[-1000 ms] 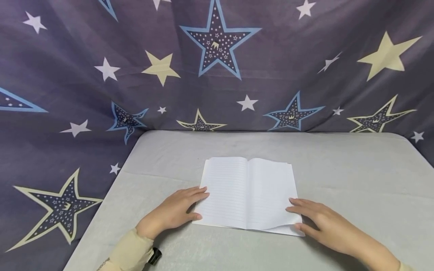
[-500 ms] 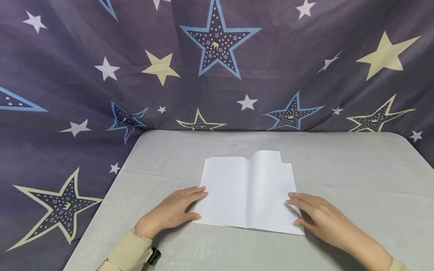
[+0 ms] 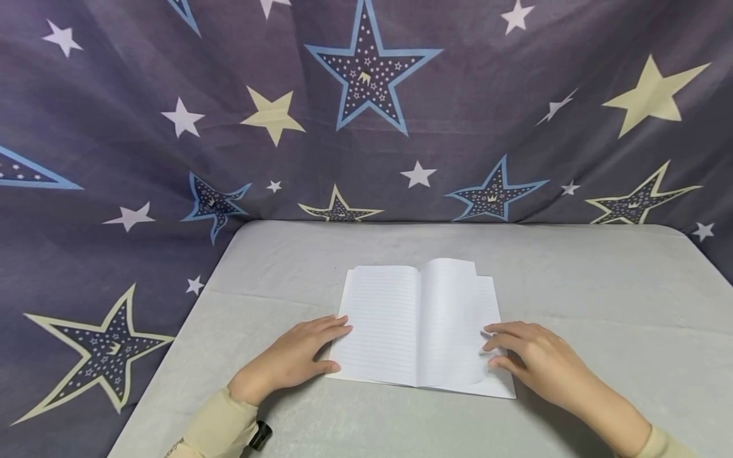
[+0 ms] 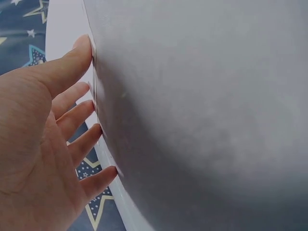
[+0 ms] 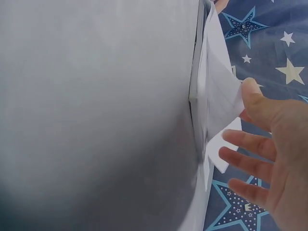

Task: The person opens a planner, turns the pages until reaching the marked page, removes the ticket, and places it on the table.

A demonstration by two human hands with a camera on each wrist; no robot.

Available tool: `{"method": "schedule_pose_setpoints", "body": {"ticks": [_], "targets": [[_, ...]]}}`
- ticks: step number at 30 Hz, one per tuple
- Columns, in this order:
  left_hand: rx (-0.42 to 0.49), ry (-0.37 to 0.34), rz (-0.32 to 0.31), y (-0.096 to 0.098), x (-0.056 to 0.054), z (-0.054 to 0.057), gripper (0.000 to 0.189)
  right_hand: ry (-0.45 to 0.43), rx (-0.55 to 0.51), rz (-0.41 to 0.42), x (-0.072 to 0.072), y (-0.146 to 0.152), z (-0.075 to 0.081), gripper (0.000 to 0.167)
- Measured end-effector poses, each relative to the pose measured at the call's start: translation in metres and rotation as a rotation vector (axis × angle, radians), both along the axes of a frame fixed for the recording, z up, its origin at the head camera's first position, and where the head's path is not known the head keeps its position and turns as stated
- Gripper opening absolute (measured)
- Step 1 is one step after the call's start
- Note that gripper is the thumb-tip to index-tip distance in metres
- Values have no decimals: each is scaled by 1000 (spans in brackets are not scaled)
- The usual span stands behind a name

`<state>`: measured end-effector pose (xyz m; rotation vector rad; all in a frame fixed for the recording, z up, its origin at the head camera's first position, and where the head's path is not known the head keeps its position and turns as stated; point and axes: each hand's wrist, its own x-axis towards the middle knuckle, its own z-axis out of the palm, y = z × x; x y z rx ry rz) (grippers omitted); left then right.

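Note:
An open notebook point(image 3: 380, 324) with lined white pages lies on the table. My left hand point(image 3: 292, 356) rests at its left edge, fingers extended and fingertips on the page margin. In the left wrist view the thumb point(image 4: 72, 65) and fingers are spread along that edge. My right hand point(image 3: 538, 356) is at the right edge, pinching the outer corner of a raised page point(image 3: 449, 305) between thumb and index finger. From the right wrist, this page point(image 5: 224, 94) shows bent up from the stack, while the other fingers point(image 5: 248, 161) stay spread apart below the pinch.
The notebook lies on a pale grey table point(image 3: 275, 267) with rounded far corners. A dark curtain point(image 3: 446, 89) printed with stars hangs behind and to the left of the table. A black band point(image 3: 261, 435) shows by the left sleeve.
The top right page has lifted and curved toward the spine, uncovering a strip of the lined page beneath. My right hand has shifted slightly left and away with it; the left hand stays put.

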<state>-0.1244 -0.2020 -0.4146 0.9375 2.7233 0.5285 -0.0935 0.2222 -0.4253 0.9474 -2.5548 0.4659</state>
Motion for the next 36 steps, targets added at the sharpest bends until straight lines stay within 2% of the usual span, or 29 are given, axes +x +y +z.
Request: {"method": "schedule_pose_setpoints", "body": {"ticks": [7, 14, 19, 23, 27, 30, 36], "targets": [[0, -12, 4, 0, 1, 0, 64, -39, -21, -68, 7, 0, 2, 37], [0, -7, 2, 0, 1, -1, 64, -72, -53, -76, 18, 0, 4, 19], [1, 0, -4, 0, 0, -1, 64, -53, -98, -76, 23, 0, 4, 25], [1, -1, -6, 0, 0, -2, 64, -25, -181, -28, 23, -2, 3, 37], [-1, -5, -1, 0, 0, -3, 64, 30, -227, 38, 18, -8, 6, 32], [0, -11, 2, 0, 0, -3, 64, 73, -259, 57, 14, -16, 11, 42], [1, -29, 7, -1, 0, -3, 65, 145, -420, 144, 6, -44, 32, 31]]}}
